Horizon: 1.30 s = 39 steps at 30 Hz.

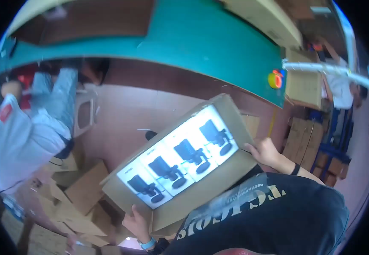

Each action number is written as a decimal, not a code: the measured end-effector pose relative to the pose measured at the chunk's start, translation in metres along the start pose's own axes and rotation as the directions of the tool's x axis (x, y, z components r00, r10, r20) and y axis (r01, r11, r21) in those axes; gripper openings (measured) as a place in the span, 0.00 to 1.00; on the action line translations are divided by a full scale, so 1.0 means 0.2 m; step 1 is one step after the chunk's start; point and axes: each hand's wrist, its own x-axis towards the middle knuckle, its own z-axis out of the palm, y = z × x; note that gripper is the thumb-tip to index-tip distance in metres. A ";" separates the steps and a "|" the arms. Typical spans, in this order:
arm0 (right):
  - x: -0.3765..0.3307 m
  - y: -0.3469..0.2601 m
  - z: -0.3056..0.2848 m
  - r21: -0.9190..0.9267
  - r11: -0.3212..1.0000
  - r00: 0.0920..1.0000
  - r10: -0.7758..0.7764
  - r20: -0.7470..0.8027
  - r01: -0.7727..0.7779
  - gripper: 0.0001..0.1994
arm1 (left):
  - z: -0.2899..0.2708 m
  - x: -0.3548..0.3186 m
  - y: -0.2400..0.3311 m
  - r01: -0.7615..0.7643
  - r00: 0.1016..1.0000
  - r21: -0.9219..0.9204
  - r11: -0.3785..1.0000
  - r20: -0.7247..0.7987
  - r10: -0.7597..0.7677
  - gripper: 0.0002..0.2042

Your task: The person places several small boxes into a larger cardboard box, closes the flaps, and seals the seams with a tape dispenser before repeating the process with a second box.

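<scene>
An open cardboard box is tilted in front of my body, held at its two ends. Inside it, several white packages lie side by side, each printed with a dark picture like a swivel chair on a stand. My left hand grips the near left corner of the box, thumb up along the wall. On the right end, my right hand holds the wall with its thumb over the rim. The fingers under the cardboard are hidden.
A green-topped table runs across the far side, with a yellow and orange tape roll at its right end. Empty cartons pile up at lower left. A person in a white top sits at left; stacked cartons stand at right.
</scene>
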 end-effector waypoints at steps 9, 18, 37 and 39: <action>-1.19 0.05 0.74 0.282 0.949 0.809 0.273 -0.521 -0.139 0.17 | -0.33 -0.32 -0.08 -0.644 0.762 -0.082 0.760 -0.159 0.628 0.10; -1.28 -0.22 0.85 0.132 0.991 0.847 0.038 -0.530 0.038 0.24 | -0.29 -0.24 0.01 -0.748 0.663 0.337 0.571 0.403 0.631 0.18; -0.71 -0.30 -0.45 0.293 0.852 0.859 -0.293 -0.420 0.434 0.26 | -0.50 -0.47 0.81 -0.757 0.476 0.118 0.643 0.773 0.419 0.36; -0.64 -0.28 -0.48 0.136 0.887 0.896 -0.445 -0.005 0.441 0.25 | -0.52 -0.52 0.81 -0.760 0.484 0.074 0.645 0.726 0.488 0.32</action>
